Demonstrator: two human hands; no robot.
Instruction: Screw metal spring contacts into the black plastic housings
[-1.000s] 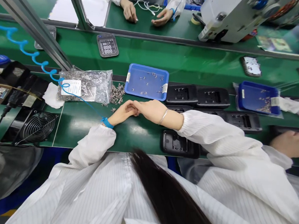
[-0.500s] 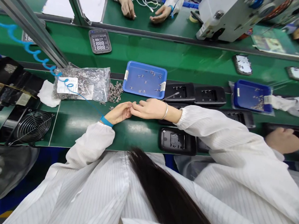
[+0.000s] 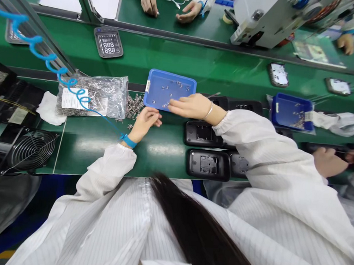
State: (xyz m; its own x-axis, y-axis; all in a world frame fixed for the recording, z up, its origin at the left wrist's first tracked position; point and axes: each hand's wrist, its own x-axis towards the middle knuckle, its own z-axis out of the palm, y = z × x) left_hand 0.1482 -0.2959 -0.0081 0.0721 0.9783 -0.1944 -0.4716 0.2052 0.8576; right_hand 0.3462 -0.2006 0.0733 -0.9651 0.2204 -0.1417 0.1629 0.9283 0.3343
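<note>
My right hand (image 3: pixel 191 106) reaches over the front right edge of a blue tray (image 3: pixel 157 73), its fingers stretched out and its thumb mostly hidden. Small metal pieces, possibly battery contacts or springs (image 3: pixel 179 84), lie scattered in that tray. In front of the tray my left hand (image 3: pixel 147 122) is closed, fingers curled toward the thumb; whatever it holds is too small to make out. A heap of the same small metal pieces (image 3: pixel 134 106) lies just beyond it, beside a clear plastic bag (image 3: pixel 118 99) full of them.
Black plastic housings (image 3: pixel 208 165) stand in rows by my right forearm. A second blue tray (image 3: pixel 294 101) is farther right. A coiled blue cord (image 3: pixel 62 74) runs to my left wristband. A fan (image 3: pixel 35 148) sits at left. Co-workers' hands (image 3: pixel 189 12) appear across the bench and at right.
My hands were touching at the fingertips; now they are apart. The right hand has moved up and right onto the tray's edge, and the left has shifted slightly left and up.
</note>
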